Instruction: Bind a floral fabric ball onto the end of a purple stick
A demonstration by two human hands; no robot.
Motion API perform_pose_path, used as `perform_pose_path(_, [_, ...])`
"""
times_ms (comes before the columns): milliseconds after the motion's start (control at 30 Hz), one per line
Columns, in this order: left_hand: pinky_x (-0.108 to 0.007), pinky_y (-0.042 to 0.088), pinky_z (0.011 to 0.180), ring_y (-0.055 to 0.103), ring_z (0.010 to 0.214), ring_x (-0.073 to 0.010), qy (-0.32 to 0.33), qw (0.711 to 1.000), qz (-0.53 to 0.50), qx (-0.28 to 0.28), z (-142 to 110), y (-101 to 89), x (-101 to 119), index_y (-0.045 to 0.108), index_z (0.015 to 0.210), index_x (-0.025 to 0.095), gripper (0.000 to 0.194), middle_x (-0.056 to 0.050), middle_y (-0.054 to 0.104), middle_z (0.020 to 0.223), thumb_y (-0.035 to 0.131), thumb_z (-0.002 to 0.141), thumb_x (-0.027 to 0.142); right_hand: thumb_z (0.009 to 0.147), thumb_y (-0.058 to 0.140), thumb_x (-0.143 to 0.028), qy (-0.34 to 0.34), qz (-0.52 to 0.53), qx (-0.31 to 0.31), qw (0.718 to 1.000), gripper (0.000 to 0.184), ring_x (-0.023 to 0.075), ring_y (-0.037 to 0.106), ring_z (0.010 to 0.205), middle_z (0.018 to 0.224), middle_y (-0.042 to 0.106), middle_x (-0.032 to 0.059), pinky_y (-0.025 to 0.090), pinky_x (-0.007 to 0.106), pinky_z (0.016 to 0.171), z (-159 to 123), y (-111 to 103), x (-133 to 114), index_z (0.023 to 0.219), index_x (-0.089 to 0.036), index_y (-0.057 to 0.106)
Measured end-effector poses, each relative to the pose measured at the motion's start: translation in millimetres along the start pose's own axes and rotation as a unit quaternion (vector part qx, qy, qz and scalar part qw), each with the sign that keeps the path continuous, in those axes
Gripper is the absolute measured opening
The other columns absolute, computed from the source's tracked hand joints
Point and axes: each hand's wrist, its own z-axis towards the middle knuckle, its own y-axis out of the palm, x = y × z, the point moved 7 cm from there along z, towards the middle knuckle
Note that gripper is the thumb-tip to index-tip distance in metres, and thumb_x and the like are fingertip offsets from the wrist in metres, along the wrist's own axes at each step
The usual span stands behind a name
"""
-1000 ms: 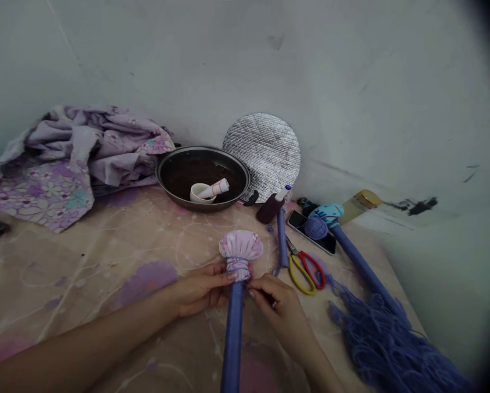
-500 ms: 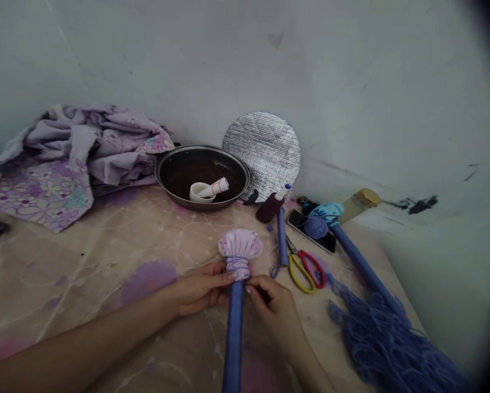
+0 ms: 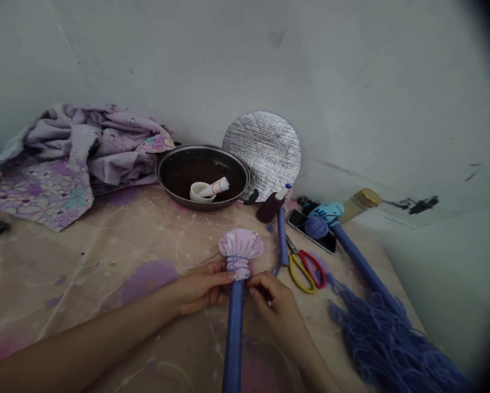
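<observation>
In the middle stands a blue-wrapped stick (image 3: 234,338) with a padded head (image 3: 240,243) of pale lilac flowered cloth, bound round its neck with blue-purple yarn (image 3: 237,261). My left hand (image 3: 206,286) grips the neck from the left, its thumb on the lower edge of the gathered cloth and the other fingers partly hidden behind. From the right, my right hand (image 3: 273,300) is closed in a pinch at the cloth's lower edge, where it meets the stick. What its fingertips hold, if anything, is too small to make out.
Red-and-yellow-handled scissors (image 3: 307,271), a short blue stick (image 3: 282,237) and a dark bottle (image 3: 272,206) lie right. Behind are a phone (image 3: 329,242), a second padded stick (image 3: 365,273) and loose yarn (image 3: 396,344). A pan (image 3: 161,183) and crumpled cloth (image 3: 65,185) sit back left.
Almost nothing differs. The fingers of my right hand have shifted very slightly at the neck; my left hand keeps its hold on the padded stick.
</observation>
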Motion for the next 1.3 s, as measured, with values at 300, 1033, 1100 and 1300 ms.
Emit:
perform_pose_path(300, [-0.035,0.049,0.088,0.063,0.095,-0.0179,-0.003,1.0,-0.007,0.0,-0.5,-0.7,-0.6,0.057,0.118,0.017,0.038,-0.009,0.064,0.109,0.062,0.081,0.023,0.085,0.043,-0.012,0.005,0.041,0.068,0.997,0.016,0.0155,0.052,0.069,0.074,0.055,0.0007,0.038,0.024,0.061,-5.0,11.3,5.7,0.078,-0.019,0.056])
perform_pose_path(1033, [-0.036,0.047,0.091,0.06,0.102,-0.0201,0.0,1.0,-0.01,-0.004,-0.5,0.1,0.2,0.055,0.12,0.018,0.04,-0.01,0.061,0.115,0.062,0.081,0.022,0.085,0.043,-0.008,-0.02,0.017,0.072,0.997,0.018,0.0167,0.054,0.075,0.08,0.058,0.0025,0.04,0.025,0.067,-6.3,10.7,1.9,0.083,-0.02,0.057])
perform_pose_path(1100, [-0.036,0.048,0.09,0.061,0.1,-0.0198,-0.004,1.0,-0.011,0.0,-0.4,-0.3,-0.3,0.056,0.119,0.018,0.039,-0.01,0.063,0.113,0.062,0.081,0.022,0.085,0.043,-0.01,-0.016,0.025,0.083,0.996,0.017,0.0166,0.054,0.074,0.08,0.058,0.0024,0.041,0.025,0.066,-6.9,11.0,2.4,0.083,-0.02,0.057])
perform_pose_path(1300, [-0.032,0.049,0.087,0.06,0.101,-0.0183,-0.001,1.0,-0.009,-0.007,-1.1,1.3,0.0,0.056,0.12,0.02,0.038,-0.008,0.062,0.114,0.061,0.082,0.021,0.087,0.042,-0.014,0.027,0.035,0.119,0.992,0.015,0.0162,0.053,0.069,0.076,0.057,0.0016,0.04,0.025,0.064,-7.0,13.2,7.2,0.08,-0.019,0.055])
